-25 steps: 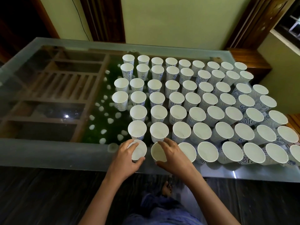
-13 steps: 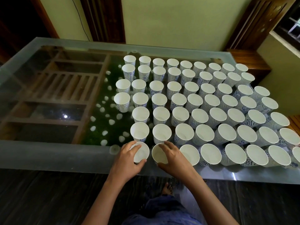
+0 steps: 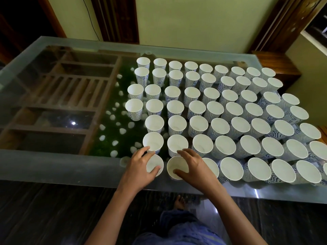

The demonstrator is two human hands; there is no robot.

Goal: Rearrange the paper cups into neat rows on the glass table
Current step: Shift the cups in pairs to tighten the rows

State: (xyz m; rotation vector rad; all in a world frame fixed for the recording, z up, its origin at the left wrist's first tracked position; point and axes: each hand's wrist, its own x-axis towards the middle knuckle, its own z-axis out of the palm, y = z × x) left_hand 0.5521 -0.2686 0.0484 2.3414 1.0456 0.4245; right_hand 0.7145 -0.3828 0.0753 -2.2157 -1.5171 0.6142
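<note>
Several white paper cups with blue swirl patterns stand upright in rows across the right half of the glass table [image 3: 53, 167]. My left hand [image 3: 139, 168] grips the leftmost cup [image 3: 153, 163] of the nearest row, thumb on its rim. Beside it, my right hand [image 3: 194, 167] holds the neighbouring cup [image 3: 174, 167], fingers curled over its rim. Both cups stand on the frosted front edge of the table. The cup [image 3: 210, 167] to the right is partly hidden by my right hand.
Under the glass lie a wooden lattice frame [image 3: 58, 96] on the left and green turf with white pebbles [image 3: 113, 131] in the middle. A wall runs behind the table and a wooden bench [image 3: 276, 62] stands at the back right. Dark floor lies below the front edge.
Both hands have stayed on the two nearest cups; the left cup has shifted slightly relative to the cup behind it. The view has drifted a little.
</note>
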